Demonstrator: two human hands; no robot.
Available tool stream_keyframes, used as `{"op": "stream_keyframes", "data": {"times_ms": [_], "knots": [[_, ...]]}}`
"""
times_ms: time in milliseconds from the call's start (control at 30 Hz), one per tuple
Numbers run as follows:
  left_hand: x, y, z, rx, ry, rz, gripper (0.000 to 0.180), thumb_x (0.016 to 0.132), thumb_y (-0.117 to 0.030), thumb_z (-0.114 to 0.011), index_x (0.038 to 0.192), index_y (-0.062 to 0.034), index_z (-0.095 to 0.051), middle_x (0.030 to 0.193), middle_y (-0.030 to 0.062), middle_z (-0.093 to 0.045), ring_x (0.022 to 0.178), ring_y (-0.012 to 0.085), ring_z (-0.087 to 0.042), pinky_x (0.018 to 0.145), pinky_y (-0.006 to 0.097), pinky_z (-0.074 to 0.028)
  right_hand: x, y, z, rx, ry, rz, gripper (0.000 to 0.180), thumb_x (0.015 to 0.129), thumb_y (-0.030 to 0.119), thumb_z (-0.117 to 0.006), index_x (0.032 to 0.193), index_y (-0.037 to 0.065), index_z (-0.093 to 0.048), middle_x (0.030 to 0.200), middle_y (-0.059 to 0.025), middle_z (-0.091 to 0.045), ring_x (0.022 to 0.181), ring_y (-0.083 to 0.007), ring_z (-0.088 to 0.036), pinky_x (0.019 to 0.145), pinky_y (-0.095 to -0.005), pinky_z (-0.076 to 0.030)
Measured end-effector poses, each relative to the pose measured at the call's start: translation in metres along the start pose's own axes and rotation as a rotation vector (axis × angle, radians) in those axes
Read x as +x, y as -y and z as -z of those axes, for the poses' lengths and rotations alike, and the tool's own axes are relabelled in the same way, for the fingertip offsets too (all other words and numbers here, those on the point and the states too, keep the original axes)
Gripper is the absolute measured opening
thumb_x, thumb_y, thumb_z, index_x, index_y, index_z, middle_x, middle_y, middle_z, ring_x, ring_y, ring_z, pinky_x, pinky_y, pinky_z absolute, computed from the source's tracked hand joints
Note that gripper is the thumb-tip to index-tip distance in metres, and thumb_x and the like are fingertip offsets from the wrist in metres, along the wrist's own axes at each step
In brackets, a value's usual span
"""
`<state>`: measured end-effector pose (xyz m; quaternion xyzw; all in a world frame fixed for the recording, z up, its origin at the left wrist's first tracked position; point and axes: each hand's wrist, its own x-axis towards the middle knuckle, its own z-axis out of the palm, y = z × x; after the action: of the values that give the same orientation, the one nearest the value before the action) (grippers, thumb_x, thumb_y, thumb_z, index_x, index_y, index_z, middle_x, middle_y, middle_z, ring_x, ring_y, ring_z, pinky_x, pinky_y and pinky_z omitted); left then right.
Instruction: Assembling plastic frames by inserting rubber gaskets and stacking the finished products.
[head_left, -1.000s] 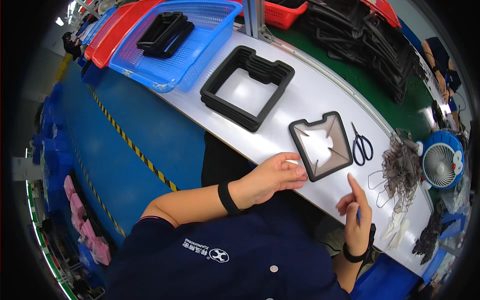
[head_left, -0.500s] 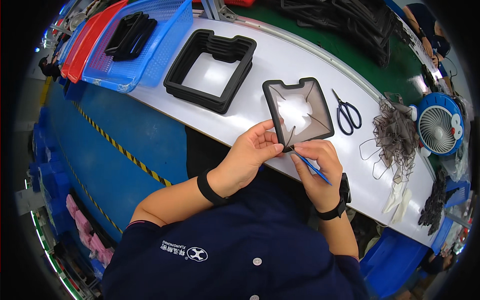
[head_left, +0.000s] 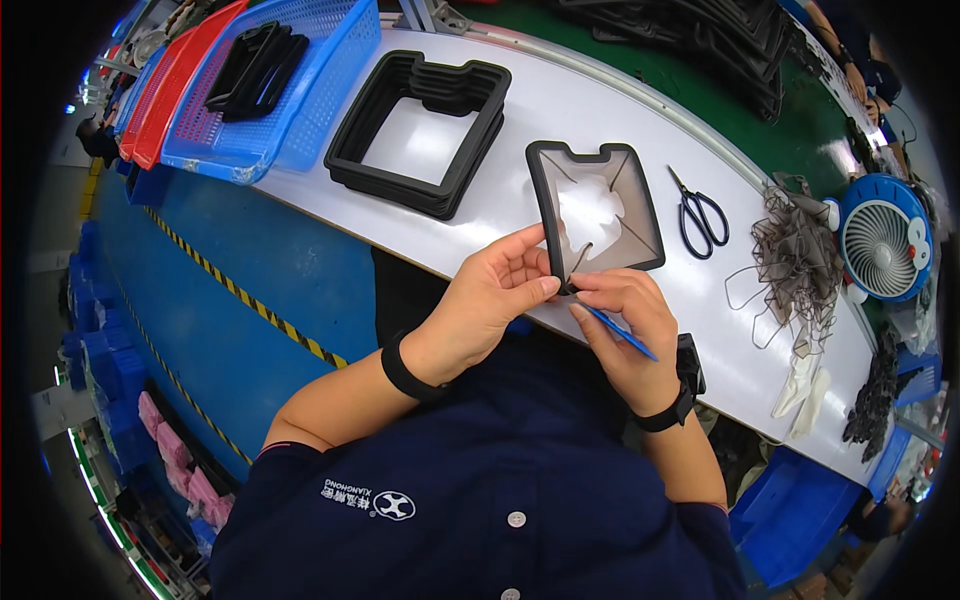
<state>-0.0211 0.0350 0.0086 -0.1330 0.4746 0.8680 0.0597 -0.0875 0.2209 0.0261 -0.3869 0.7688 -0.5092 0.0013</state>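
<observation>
At left, a blue basket (head_left: 318,90) stands beside a stack of black frames (head_left: 472,150). The left hand (head_left: 485,300) pinches, thumb over curled fingers, the near corner of a meshed frame (head_left: 635,215), tilted at the table's near edge. The right hand (head_left: 645,365) has its fingers closed around a blue pen-like tool (head_left: 628,337) at that corner; the tip is indistinct. Excess tool pressure could tear the mesh; a loose left pinch could let the frame slip. Scissors (head_left: 687,195) lie just to the right.
</observation>
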Motion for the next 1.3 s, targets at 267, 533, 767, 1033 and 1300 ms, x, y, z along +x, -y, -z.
{"op": "stream_keyframes", "data": {"times_ms": [267,533,767,1033,1300], "knots": [[0.000,-0.001,0.001,0.018,0.012,0.002,0.057,0.094,0.005,-0.060,0.147,0.0019,-0.041,0.115,0.0090,-0.064,0.106,0.0158,-0.063,0.094,0.031,-0.053,0.002,-0.001,-0.001,0.003,0.008,0.018,0.021,0.075,-0.001,-0.079,0.092,0.004,-0.068,0.103,-0.0107,-0.073,0.094,-0.0301,-0.067,0.082,-0.0376,-0.052],[0.000,-0.003,0.001,0.014,0.018,0.015,0.057,0.094,0.004,-0.061,0.148,0.0019,-0.041,0.114,0.0081,-0.064,0.104,0.0147,-0.063,0.094,0.031,-0.053,0.003,-0.002,0.000,-0.028,0.031,0.053,0.023,0.075,-0.001,-0.079,0.095,0.003,-0.067,0.105,-0.0111,-0.073,0.093,-0.0301,-0.067,0.081,-0.0380,-0.053],[-0.005,-0.006,0.000,0.029,-0.002,0.057,0.058,0.093,0.005,-0.059,0.148,0.0011,-0.041,0.111,0.0062,-0.063,0.100,0.0127,-0.063,0.091,0.029,-0.052,0.004,-0.003,-0.001,-0.372,0.115,0.300,0.028,0.074,0.001,-0.076,0.100,0.002,-0.065,0.106,-0.0140,-0.071,0.096,-0.0301,-0.067,0.082,-0.0390,-0.053],[-0.047,-0.024,0.022,-0.034,0.008,0.226,0.026,0.091,0.003,-0.061,0.116,-0.0037,-0.062,0.107,0.0042,-0.060,0.095,0.0128,-0.063,0.087,0.029,-0.055,0.063,-0.107,0.145,-0.558,-0.595,-0.093,0.009,0.092,0.006,-0.068,0.100,0.003,-0.065,0.087,-0.0137,-0.070,0.077,-0.0275,-0.070,0.070,-0.0330,-0.054],[-0.077,-0.078,0.024,0.278,0.076,-0.103,0.028,0.083,-0.003,-0.068,0.110,0.0022,-0.065,0.100,0.0082,-0.052,0.086,0.0156,-0.059,0.073,0.026,-0.051,0.009,-0.171,0.272,-1.136,-0.660,-0.379,0.014,0.095,0.022,-0.066,0.099,0.009,-0.063,0.089,-0.0139,-0.073,0.083,-0.0334,-0.072,0.070,-0.0395,-0.055]]}}
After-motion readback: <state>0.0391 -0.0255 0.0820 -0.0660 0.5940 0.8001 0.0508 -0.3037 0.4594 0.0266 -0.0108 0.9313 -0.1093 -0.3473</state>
